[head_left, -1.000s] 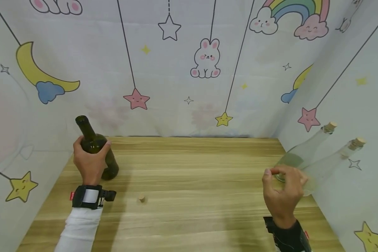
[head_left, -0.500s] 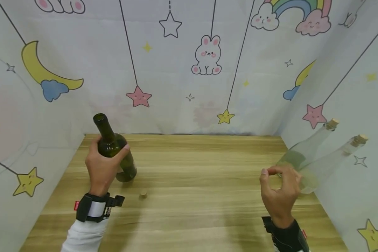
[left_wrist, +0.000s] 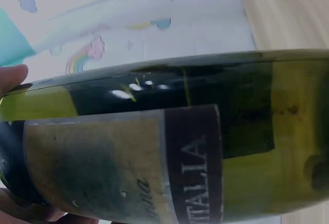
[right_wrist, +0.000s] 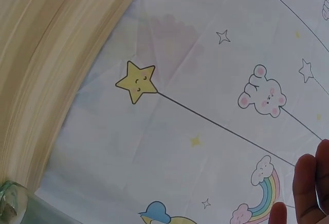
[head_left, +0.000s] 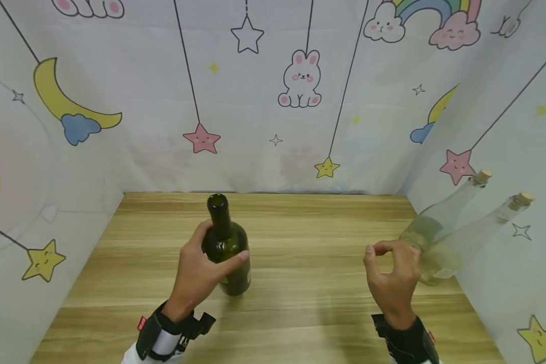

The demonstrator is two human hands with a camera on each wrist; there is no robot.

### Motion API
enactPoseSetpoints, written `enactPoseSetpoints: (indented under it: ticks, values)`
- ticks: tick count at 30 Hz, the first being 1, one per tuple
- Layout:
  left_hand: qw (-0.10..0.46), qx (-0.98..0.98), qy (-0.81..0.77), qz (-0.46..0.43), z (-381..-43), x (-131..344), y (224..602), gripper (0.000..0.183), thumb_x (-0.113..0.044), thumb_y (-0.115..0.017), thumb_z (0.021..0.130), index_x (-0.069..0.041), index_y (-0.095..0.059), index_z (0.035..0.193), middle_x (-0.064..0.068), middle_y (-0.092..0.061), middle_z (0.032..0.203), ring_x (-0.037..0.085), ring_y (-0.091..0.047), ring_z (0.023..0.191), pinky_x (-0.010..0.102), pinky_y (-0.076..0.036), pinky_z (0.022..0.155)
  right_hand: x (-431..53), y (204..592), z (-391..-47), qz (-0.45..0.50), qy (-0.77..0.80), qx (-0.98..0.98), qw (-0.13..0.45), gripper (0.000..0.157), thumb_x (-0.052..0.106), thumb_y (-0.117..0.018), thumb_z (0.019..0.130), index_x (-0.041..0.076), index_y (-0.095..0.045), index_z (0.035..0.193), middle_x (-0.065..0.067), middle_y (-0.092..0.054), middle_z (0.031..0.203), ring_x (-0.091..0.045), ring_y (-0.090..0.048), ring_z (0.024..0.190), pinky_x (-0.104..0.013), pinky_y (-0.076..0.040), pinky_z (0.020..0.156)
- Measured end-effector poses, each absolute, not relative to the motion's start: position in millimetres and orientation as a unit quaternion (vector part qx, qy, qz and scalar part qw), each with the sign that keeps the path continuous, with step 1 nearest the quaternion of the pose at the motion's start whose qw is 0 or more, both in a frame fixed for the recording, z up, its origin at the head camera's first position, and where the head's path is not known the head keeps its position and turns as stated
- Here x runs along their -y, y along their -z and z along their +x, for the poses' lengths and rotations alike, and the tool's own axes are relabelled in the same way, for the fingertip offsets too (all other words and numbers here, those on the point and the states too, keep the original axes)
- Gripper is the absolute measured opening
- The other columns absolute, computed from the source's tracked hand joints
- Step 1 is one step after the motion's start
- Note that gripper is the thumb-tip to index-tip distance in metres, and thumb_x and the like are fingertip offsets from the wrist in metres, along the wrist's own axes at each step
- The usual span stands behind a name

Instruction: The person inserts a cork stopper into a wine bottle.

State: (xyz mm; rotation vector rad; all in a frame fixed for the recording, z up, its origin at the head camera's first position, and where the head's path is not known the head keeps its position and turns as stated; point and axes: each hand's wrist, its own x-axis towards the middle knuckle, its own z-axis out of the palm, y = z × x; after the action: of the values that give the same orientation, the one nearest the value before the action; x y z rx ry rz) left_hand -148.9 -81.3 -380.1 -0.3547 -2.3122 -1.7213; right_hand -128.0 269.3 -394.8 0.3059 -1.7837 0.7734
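My left hand [head_left: 197,275] grips a dark green wine bottle [head_left: 229,247] by its shoulder, thumb on the right side. The bottle's mouth shows no stopper. In the left wrist view the wine bottle [left_wrist: 247,131] fills the frame, with a tan and black label. Whether its base touches the table I cannot tell. My right hand [head_left: 393,278] hangs with fingers loosely bent and a gap beside the thumb; it holds nothing. Its fingers [right_wrist: 306,188] show at the right edge of the right wrist view. Just beyond this hand stand two clear glass bottles, a farther one [head_left: 441,215] and a nearer one [head_left: 468,245], both corked.
The wooden table [head_left: 309,242] runs back to a white cloth wall [head_left: 255,101] printed with stars, a rabbit and a rainbow. More cloth walls close off the left and right sides. Part of a glass bottle [right_wrist: 31,206] shows low in the right wrist view.
My left hand has carried the wine bottle rightward and nearer, toward the middle of the table. The small cork seen there before is now out of sight. My right hand has shifted slightly left.
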Motion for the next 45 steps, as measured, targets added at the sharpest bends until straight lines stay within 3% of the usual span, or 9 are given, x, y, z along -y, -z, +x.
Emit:
enactPoseSetpoints:
  ticks: [8, 15, 22, 30, 45]
  values:
    - [0.056, 0.789, 0.583, -0.184, -114.8, 44.0, 387.7, 0.078, -0.03, -0.092, 0.071, -0.024, -0.051, 0.137, 0.0, -0.064, 0.123, 0.018, -0.065, 0.11, 0.047, -0.058, 0.087, -258.0, 403.0, -130.8, 0.148, -0.334, 0.777, 0.513, 0.015, 0.005, -0.065, 0.076, -0.008, -0.065, 0.07, -0.018, -0.061, 0.065, -0.032, -0.053, 0.063, -0.033, -0.032, 0.079]
    - [-0.017, 0.764, 0.608, -0.215, -95.4, 22.8, 394.7, 0.075, -0.038, -0.088, 0.074, -0.035, -0.048, 0.137, -0.007, -0.061, 0.125, 0.016, -0.065, 0.111, 0.038, -0.06, 0.084, -247.9, 411.4, -134.7, 0.151, -0.337, 0.799, 0.475, 0.014, 0.008, -0.064, 0.08, -0.005, -0.066, 0.075, -0.014, -0.063, 0.068, -0.028, -0.055, 0.065, -0.038, -0.033, 0.075]
    - [-0.001, 0.779, 0.592, -0.207, -91.6, 18.4, 401.7, 0.077, -0.038, -0.09, 0.072, -0.035, -0.048, 0.136, -0.008, -0.062, 0.124, 0.015, -0.065, 0.11, 0.04, -0.06, 0.083, -243.0, 419.4, -134.9, 0.16, -0.348, 0.805, 0.453, 0.017, 0.012, -0.064, 0.085, -0.003, -0.066, 0.077, -0.013, -0.063, 0.069, -0.027, -0.055, 0.065, -0.042, -0.034, 0.074]
    - [-0.007, 0.785, 0.592, -0.184, -91.3, 15.9, 408.8, 0.076, -0.037, -0.093, 0.068, -0.035, -0.051, 0.132, -0.01, -0.064, 0.12, 0.011, -0.065, 0.108, 0.04, -0.059, 0.085, -242.9, 427.6, -134.0, 0.159, -0.353, 0.805, 0.449, 0.007, 0.005, -0.066, 0.077, -0.002, -0.067, 0.077, -0.012, -0.064, 0.068, -0.026, -0.056, 0.065, -0.04, -0.033, 0.071]
    - [-0.008, 0.781, 0.59, -0.205, -83.1, 13.7, 418.8, 0.076, -0.034, -0.091, 0.072, -0.029, -0.049, 0.136, -0.006, -0.061, 0.126, 0.016, -0.065, 0.109, 0.043, -0.061, 0.084, -239.5, 429.2, -130.5, 0.15, -0.348, 0.821, 0.427, 0.007, 0.006, -0.065, 0.08, -0.001, -0.067, 0.079, -0.01, -0.064, 0.07, -0.025, -0.057, 0.065, -0.038, -0.033, 0.071]
